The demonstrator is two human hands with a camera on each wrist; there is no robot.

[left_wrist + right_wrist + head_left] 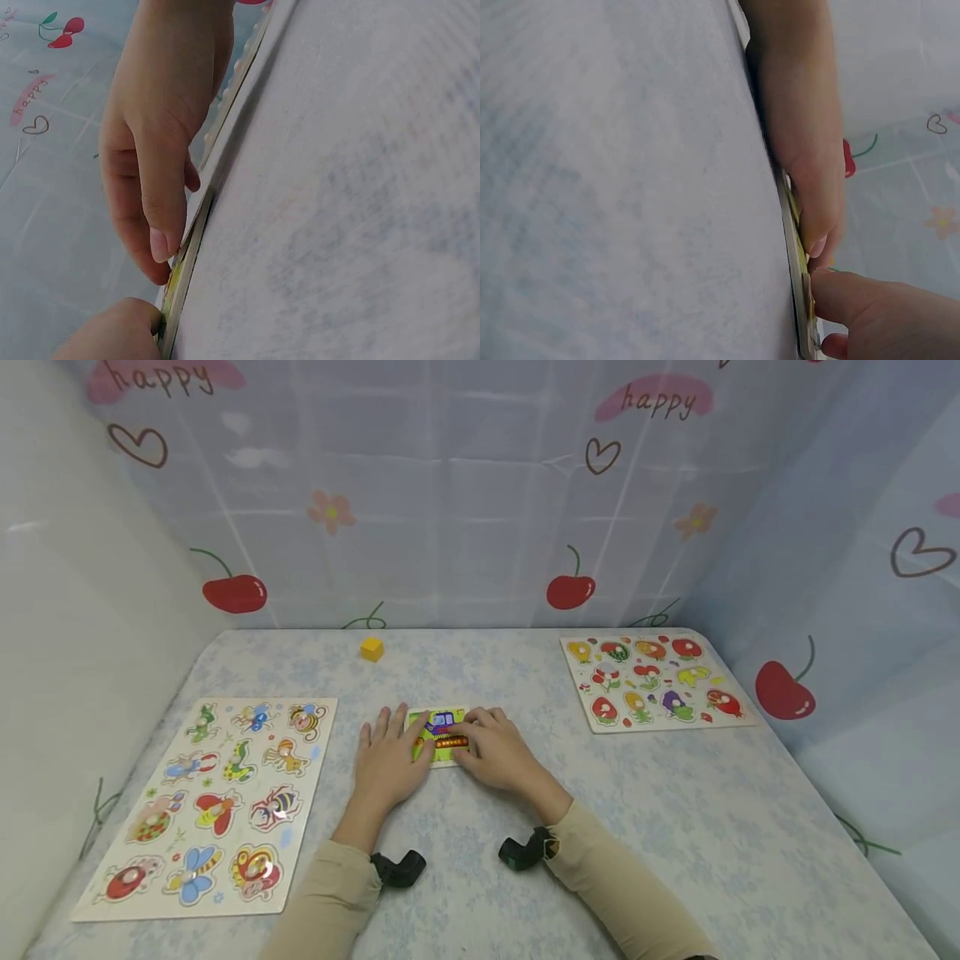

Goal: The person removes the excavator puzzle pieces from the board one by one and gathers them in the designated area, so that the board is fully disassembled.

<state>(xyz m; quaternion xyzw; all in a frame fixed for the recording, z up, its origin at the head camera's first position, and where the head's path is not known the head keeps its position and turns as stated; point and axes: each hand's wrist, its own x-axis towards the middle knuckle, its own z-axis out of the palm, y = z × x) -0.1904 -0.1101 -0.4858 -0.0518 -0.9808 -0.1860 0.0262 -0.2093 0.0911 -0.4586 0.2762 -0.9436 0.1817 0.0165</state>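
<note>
Puzzle lies partly under left hand and right hand, each grip spread wide; uneven pressure could slide it sideways.

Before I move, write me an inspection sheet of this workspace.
Surface: pale table with a blue pattern, looks flat.
Job's things: small green picture board, flat between the hands, partly covered by fingers.
Clutter: insect board on the left; fruit board at far right; yellow cube near the back edge.
Hands: left hand and right hand reach over the small board's opposite sides; exact fingertip contact unclear. A black device on each wrist.
Cables: nothing seen.
Surroundings: pale curtain printed with cherries, hearts, flowers and "happy".
</note>
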